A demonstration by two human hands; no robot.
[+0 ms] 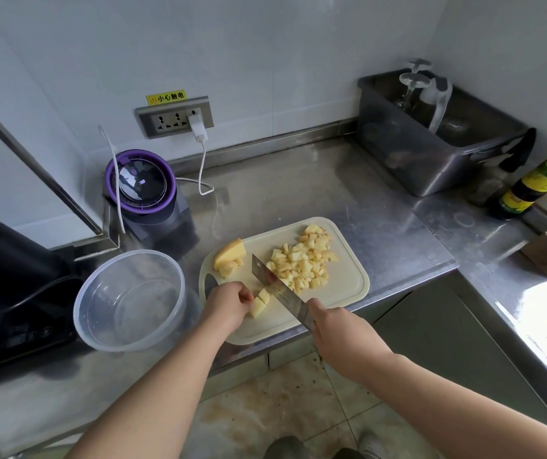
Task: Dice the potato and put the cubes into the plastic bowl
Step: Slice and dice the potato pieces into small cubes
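Observation:
A pale cutting board [341,286] lies on the steel counter. A pile of yellow potato cubes [302,260] covers its far right part. An uncut potato chunk [229,255] sits at its far left corner. My left hand [227,306] holds down a strip of potato [260,304] near the front edge, fingers curled on it. My right hand [333,326] grips the handle of a cleaver [275,286], whose blade stands against the strip's right end. The clear plastic bowl [129,301] stands left of the board with no cubes in it.
A purple-rimmed appliance [141,187] with a white cable stands behind the bowl. A black appliance [7,276] fills the left edge. A grey bin with glasses [431,140] and a sauce bottle [533,183] stand at the back right. The counter's front edge runs just below the board.

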